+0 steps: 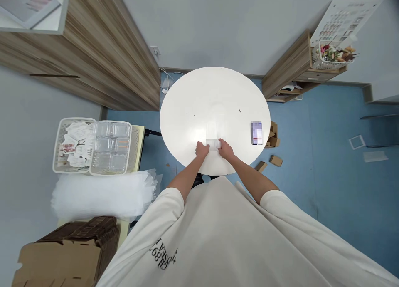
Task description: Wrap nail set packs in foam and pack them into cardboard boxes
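Near the front edge of the round white table (215,87) lies a small, pale, half-clear rectangular packet (212,144). A faint whitish strip (211,131) stretches away from it across the tabletop; whether the two are one piece I cannot tell. My left hand (202,149) grips the packet's left end, its fingers curled and the thumb against the side. At the right end my right hand (225,149) is closed on it the same way. What lies inside the packet is too small to make out.
A blurred purple phone-like item (257,134) rests at the table's right. Left of me stand white baskets with clear boxes (110,145) and paper cards (76,143), a stack of white sheets (102,195) and folded cardboard (59,262). Small brown boxes (276,160) lie on the floor.
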{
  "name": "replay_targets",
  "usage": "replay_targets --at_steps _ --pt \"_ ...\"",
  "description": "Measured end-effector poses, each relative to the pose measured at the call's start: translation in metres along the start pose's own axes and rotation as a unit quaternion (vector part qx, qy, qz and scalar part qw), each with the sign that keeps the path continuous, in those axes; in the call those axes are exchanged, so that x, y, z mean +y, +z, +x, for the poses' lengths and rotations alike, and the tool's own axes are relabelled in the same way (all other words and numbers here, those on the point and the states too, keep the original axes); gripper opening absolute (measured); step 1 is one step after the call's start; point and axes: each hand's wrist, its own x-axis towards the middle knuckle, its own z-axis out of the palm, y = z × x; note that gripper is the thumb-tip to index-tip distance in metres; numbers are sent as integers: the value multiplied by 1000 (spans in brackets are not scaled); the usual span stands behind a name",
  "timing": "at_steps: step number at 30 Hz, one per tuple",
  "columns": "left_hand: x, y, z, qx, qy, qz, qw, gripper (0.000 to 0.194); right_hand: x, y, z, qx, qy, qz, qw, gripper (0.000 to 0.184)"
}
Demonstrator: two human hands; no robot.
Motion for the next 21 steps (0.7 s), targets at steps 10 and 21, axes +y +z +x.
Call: replay_targets --at_steps 10,21 --pt "13 5 8 -16 1 -49 999 36 -6 -1 2 -18 17 -18 1000 58" --pt "14 5 6 -5 -31 -65 997 51 -2 1 3 -11 12 -24 1000 57"
